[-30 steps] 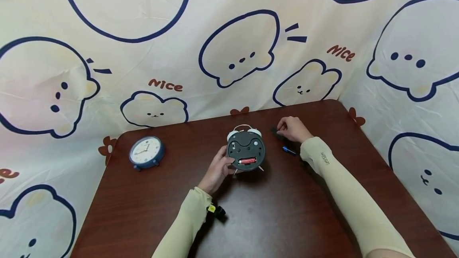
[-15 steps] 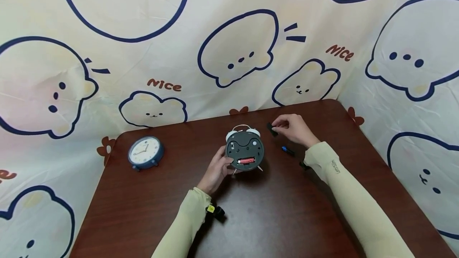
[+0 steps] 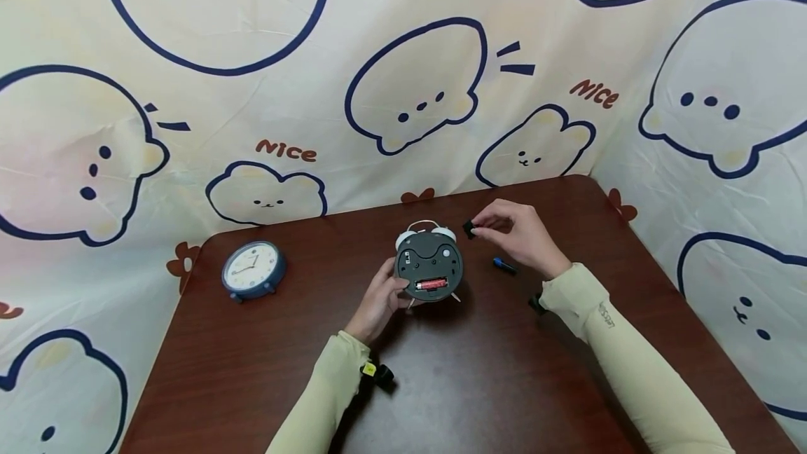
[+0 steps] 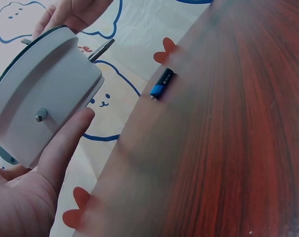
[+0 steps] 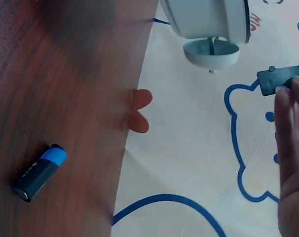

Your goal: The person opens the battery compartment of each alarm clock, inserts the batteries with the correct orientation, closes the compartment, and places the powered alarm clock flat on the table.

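My left hand (image 3: pixel 378 300) grips a white twin-bell alarm clock (image 3: pixel 430 261) by its left side. The clock's dark back faces me, and a red battery (image 3: pixel 431 284) lies in its uncovered battery slot. In the left wrist view, the clock's white side (image 4: pixel 46 94) and metal legs show above the thumb and palm. Right of the clock, my right hand (image 3: pixel 520 233) pinches a small dark battery cover (image 3: pixel 469 228). Tabs along one edge of the battery cover (image 5: pixel 282 78) show in the right wrist view.
A black-and-blue battery (image 3: pixel 504 265) lies on the brown table (image 3: pixel 479 384), right of the clock and below my right hand. A blue round clock (image 3: pixel 253 269) stands at the table's left. Patterned cloth (image 3: pixel 403 76) hangs behind the table and along its sides.
My right hand has lifted the battery cover and carried it left, closer to the alarm clock, turning it on the way. My left hand still holds the clock in place.
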Motion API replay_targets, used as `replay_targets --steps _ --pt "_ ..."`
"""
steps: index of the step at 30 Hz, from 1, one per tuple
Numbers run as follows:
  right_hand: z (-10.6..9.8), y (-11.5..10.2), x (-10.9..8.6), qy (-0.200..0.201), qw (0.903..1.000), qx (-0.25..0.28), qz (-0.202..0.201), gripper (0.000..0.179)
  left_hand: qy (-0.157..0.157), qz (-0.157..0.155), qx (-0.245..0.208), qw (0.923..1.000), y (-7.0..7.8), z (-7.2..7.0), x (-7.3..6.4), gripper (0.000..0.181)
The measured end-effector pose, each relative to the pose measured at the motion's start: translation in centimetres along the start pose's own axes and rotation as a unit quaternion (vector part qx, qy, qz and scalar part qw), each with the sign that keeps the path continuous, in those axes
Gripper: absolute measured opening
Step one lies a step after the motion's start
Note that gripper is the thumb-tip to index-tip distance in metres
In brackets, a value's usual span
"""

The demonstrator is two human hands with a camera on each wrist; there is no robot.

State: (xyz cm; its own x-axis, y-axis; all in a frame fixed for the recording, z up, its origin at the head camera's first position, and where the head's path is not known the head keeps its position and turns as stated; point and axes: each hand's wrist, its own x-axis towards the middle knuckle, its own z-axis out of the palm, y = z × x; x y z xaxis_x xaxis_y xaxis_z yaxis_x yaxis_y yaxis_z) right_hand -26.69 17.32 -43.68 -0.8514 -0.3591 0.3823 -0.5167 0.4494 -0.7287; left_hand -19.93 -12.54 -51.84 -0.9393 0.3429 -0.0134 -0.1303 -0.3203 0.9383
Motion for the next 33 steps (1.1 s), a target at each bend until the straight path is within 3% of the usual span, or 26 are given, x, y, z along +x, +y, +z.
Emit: replay_targets --steps 5,13,25,33 --pt "0.2 -0.9 -0.6 0.026 0.9991 0.004 -0.033 0.017 -0.002 -0.004 0.005 1.0 0.1 0.1 0.0 0.05" --pt "0.3 -1.2 -1.0 0.008 0.9977 0.049 -0.046 0.017 -0.005 -0.004 0.013 0.9999 0.1 0.1 -0.1 0.049" --pt "0.8 -1.4 -1.2 0.016 0.9878 0.079 -0.133 0.021 -0.005 0.0 0.011 0.9999 0.3 0.2 -0.2 0.053" --pt "1.3 -2.1 -1.6 0.022 0.9791 0.036 -0.199 0.027 -0.004 0.001 0.011 0.9999 0.2 0.3 0.0 0.053"
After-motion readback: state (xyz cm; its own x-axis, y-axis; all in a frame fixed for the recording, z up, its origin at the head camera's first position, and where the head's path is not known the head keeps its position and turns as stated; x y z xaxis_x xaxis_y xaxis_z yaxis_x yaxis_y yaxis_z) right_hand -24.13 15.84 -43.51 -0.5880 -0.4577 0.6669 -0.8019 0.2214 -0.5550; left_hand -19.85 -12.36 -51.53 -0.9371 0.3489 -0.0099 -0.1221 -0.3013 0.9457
